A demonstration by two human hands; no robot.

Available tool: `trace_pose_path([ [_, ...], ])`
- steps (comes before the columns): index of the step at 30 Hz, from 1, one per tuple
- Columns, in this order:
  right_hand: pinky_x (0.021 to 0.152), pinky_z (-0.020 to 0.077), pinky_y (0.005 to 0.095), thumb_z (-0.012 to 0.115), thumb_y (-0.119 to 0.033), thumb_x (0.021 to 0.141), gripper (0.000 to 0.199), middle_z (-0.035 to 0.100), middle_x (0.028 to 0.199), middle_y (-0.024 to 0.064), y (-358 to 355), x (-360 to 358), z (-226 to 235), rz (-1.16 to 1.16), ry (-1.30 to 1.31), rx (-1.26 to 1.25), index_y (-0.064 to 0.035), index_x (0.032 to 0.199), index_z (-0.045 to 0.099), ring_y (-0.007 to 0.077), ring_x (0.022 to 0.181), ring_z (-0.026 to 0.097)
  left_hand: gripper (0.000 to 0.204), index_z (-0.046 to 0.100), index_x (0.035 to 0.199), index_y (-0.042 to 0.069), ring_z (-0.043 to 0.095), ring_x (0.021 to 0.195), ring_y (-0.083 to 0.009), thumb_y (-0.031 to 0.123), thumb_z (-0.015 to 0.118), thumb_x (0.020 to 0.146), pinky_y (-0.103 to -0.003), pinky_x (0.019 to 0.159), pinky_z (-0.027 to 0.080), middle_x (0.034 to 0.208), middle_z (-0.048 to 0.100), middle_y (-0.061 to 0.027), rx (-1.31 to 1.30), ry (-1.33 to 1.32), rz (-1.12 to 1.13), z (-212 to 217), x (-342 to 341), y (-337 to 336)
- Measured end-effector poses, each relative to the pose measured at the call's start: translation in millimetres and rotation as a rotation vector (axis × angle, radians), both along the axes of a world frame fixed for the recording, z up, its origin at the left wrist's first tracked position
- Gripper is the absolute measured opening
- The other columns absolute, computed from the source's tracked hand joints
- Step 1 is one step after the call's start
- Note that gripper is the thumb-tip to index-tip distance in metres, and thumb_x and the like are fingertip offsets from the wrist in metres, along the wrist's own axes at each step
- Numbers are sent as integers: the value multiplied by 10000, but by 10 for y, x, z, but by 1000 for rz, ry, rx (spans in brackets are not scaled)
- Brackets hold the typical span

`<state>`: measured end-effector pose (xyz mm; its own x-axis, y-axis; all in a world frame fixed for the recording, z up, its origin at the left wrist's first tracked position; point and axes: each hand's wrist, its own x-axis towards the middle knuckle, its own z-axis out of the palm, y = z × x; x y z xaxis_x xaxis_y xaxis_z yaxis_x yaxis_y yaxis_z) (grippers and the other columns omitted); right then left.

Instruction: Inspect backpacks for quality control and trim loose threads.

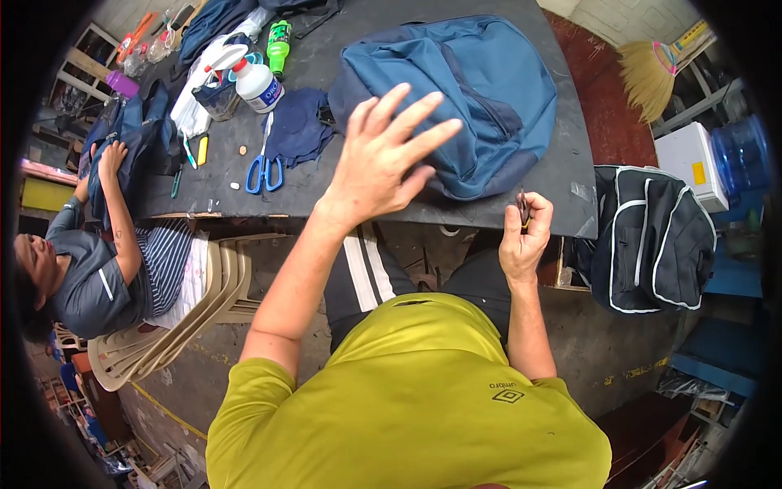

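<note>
While the dark tabletop [570, 155] spread out beneath it, the blue backpack [505, 90] lay close to the person's edge. The left hand [381, 163] was over the backpack's near left part, open with fingers spread; whether it touched the cloth could not be told. The right hand [525, 236], just off the backpack's near right corner, gripped small dark snips [523, 208], tips upward. Good handling seemed to call for a flat left palm holding the fabric taut, its fingers well clear of the blades, and the snips brought in at a shallow angle, lest the tips nick the cloth.
</note>
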<state>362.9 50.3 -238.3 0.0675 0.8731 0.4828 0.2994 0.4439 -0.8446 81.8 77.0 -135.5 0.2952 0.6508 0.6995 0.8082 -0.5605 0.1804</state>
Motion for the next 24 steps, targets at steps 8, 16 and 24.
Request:
trace_pose_path([
  [8, 727, 522, 272, 572, -192, 1166, 221, 536, 964, 6, 84, 88, -169, -35, 285, -71, -29, 1315, 558, 70, 750, 466, 321, 749, 1100, 158, 728, 1092, -262, 220, 896, 821, -490, 1086, 477, 1096, 741, -37, -131, 240, -116, -69, 135, 745],
  [16, 772, 566, 320, 529, -251, 1183, 200, 498, 941, 15, 174, 244, -190, 61, 550, -71, -64, 1255, 525, 83, 753, 455, 452, 670, 1403, 9, 731, 1186, -307, 363, 598, 1131, -456, 1047, 600, 1343, 740, -156, -361, -1775, -549, 558, -84, 1200],
  [24, 797, 570, 408, 488, -469, 1187, 353, 439, 854, -10, 154, 207, -75, 106, 699, -65, -135, 1073, 496, 119, 693, 424, 534, 535, 1554, -6, 576, 1445, -331, 389, 494, 1196, -511, 1261, 424, 1617, 568, -155, -478, -2111, -333, -466, 43, 966],
])
